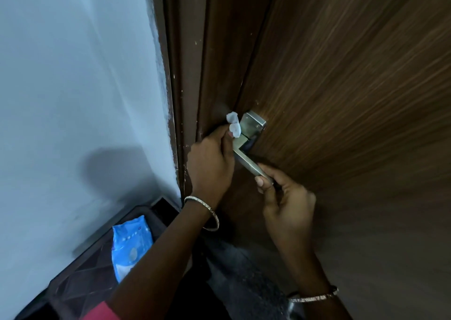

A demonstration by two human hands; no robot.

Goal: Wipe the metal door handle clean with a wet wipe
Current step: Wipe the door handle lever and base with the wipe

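Note:
A silver metal door handle [246,159] with a square plate sits on a brown wooden door [341,87]. My left hand [211,163] pinches a crumpled white wet wipe [233,124] and presses it against the left edge of the handle's plate. My right hand [285,197] grips the free end of the lever between thumb and fingers. Each wrist wears a thin metal bangle.
A blue pack of wet wipes [130,246] lies on a dark quilted surface [83,283] at the lower left. A pale wall [73,99] fills the left side, next to the dark brown door frame [188,63].

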